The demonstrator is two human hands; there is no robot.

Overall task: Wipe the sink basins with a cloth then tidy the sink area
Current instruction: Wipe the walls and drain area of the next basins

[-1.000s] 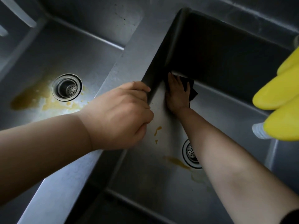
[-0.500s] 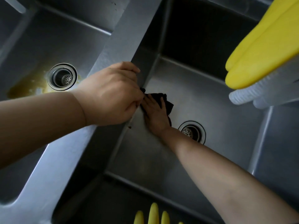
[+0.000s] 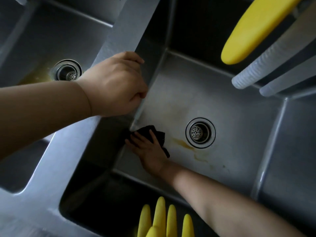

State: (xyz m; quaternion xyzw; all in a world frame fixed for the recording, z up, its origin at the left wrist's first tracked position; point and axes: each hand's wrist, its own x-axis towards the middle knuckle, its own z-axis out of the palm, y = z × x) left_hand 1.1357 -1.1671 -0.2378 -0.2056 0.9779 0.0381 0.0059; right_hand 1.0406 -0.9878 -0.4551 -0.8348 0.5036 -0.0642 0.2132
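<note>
Our right hand (image 3: 148, 147) presses flat fingers on a black cloth (image 3: 158, 134) left of the drain strainer (image 3: 200, 132), while our left hand (image 3: 118, 84) curls over the sink divider (image 3: 119, 31).

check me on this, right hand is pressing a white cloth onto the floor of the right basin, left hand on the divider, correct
Only the colour is wrong. The head view shows the right hand pressing a black cloth onto the right basin floor, left hand on the divider.

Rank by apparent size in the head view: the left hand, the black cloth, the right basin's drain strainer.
1. Left hand, largest, though it sits nearer the camera, which inflates it.
2 and 3. Black cloth and right basin's drain strainer: look alike; the right hand covers part of the cloth, so no ranking.
</note>
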